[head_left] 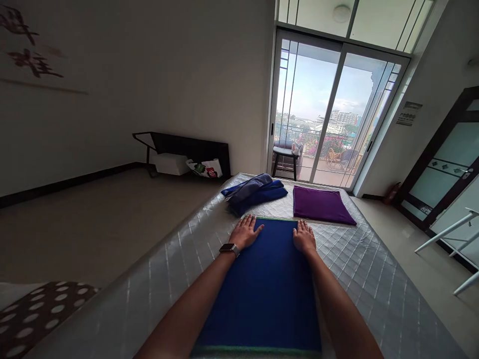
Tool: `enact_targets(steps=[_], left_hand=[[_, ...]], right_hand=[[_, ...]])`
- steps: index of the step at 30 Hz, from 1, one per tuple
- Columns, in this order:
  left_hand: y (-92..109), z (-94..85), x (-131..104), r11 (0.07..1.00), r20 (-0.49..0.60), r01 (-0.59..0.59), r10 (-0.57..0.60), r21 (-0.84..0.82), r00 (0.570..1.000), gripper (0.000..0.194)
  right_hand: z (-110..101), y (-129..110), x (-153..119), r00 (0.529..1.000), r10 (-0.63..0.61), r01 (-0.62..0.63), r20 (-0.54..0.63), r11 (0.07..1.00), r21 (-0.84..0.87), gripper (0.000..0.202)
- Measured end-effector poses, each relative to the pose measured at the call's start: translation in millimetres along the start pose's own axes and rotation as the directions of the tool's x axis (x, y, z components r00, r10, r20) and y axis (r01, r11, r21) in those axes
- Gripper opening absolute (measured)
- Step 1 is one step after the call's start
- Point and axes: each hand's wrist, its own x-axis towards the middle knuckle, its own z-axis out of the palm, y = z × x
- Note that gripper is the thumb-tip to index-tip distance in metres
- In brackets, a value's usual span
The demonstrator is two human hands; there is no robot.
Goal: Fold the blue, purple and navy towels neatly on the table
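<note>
A blue cloth with green edges lies flat on a quilted silvery mattress. My left hand, with a watch at its wrist, rests spread on the cloth's far left corner, thumb pointing inward. On the far right corner lies my right hand, palm down with its fingers stretched out. Neither hand grips anything. Beyond my left hand is a crumpled pile of blue and dark cloth. A flat, folded purple cloth sits past my right hand.
A black rack with a white box and a bag stands by the left wall. Sliding glass doors are behind the mattress. White metal legs show at right, a polka-dot cloth at lower left.
</note>
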Motion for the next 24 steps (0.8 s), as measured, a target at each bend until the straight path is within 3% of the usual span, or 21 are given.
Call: enact_targets(steps=[8, 12, 15, 19, 21, 24], left_hand=[[-2.7, -3.2, 5.0, 0.998, 0.043, 0.009, -0.011, 0.055, 0.999, 0.092], [19.8, -16.5, 14.2, 0.993, 0.043, 0.039, -0.044, 0.109, 0.998, 0.096], [59.5, -14.1, 12.3, 0.993, -0.024, -0.111, 0.112, 0.038, 0.993, 0.089], [111.4, 11.1, -5.4, 0.906, -0.012, -0.416, 0.416, -0.082, 0.909, 0.069], [120.6, 21.0, -14.6, 0.887, 0.010, -0.448, 0.452, -0.114, 0.892, 0.066], [104.9, 21.0, -23.6, 0.914, 0.064, -0.385, 0.394, -0.128, 0.917, 0.068]], right_hand=[[4.7, 1.1, 2.6, 1.000, -0.005, 0.005, -0.009, 1.000, 0.014, 0.063], [4.8, -0.4, 2.6, 1.000, 0.000, 0.000, -0.018, 1.000, 0.031, 0.063], [4.3, -0.5, 2.3, 1.000, 0.000, 0.000, -0.015, 1.000, 0.030, 0.062], [4.3, 1.7, 2.2, 1.000, -0.028, 0.028, -0.005, 0.999, 0.015, 0.062], [4.5, 2.3, 2.0, 0.999, -0.033, 0.033, -0.006, 0.999, 0.009, 0.062], [4.4, 1.5, 1.3, 1.000, -0.020, 0.020, -0.018, 1.000, 0.017, 0.062]])
